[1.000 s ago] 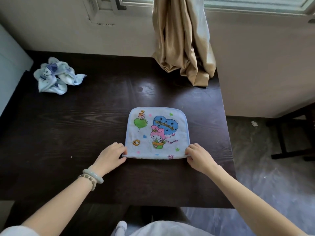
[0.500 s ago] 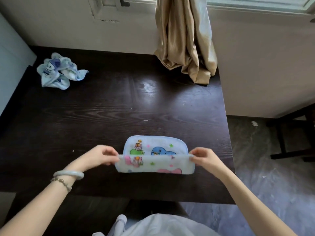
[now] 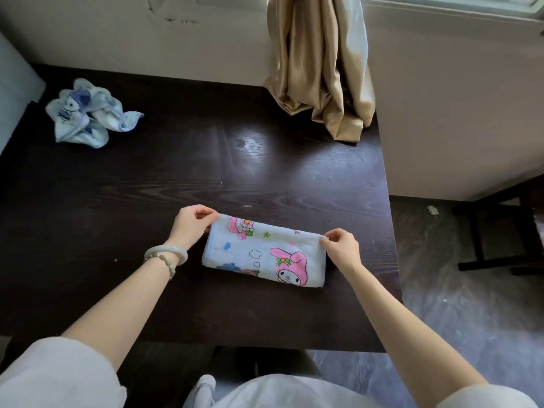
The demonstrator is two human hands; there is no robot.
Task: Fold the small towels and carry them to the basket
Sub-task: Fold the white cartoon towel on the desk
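A small white towel (image 3: 265, 251) with pink cartoon prints lies folded in half on the dark wooden table (image 3: 206, 172), its fold toward me. My left hand (image 3: 191, 226) pinches its far left corner. My right hand (image 3: 341, 248) pinches its far right corner. A second towel (image 3: 88, 113), white with blue prints, lies crumpled at the table's far left. No basket is in view.
A beige curtain (image 3: 323, 69) hangs down onto the table's far right corner. The table's right edge drops to a grey floor (image 3: 456, 304). A dark chair or stand (image 3: 500, 231) is on the floor at the right. A wall runs behind the table.
Both hands lifted the towel's near edge and carried it over to the far edge. The towel went from flat and open to folded in half.
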